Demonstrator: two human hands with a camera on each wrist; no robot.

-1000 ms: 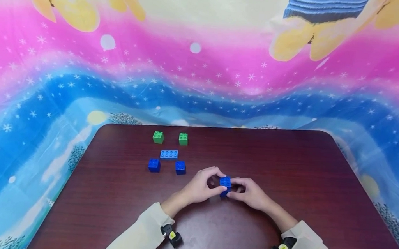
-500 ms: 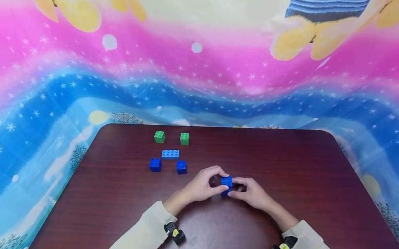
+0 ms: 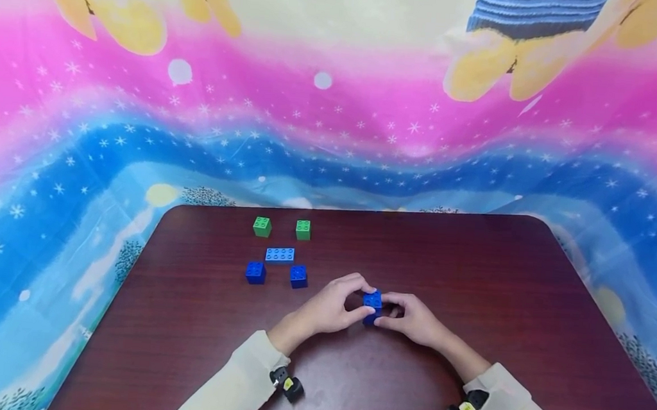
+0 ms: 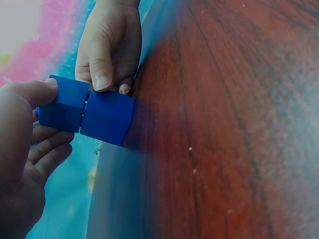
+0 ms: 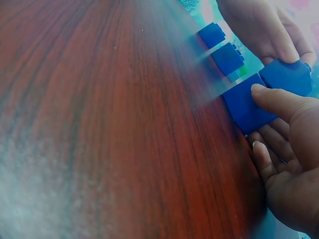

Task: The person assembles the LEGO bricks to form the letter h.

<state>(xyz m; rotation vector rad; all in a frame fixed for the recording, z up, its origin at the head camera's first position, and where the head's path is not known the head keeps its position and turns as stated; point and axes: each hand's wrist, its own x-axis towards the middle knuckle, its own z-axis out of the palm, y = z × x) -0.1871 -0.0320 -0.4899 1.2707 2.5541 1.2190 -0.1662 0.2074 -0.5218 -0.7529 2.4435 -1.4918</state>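
Observation:
Two dark blue toy building blocks stand one over the other, the upper block with its studs up and the lower block right at the table. A thin seam shows between them in the left wrist view. My left hand pinches the upper block between thumb and fingers. From the other side, my right hand pinches the lower block, its thumb on the near face in the right wrist view.
Left of the hands on the dark wooden table are two more blue blocks, a flat light blue brick and two green blocks. A printed cloth hangs behind the far edge.

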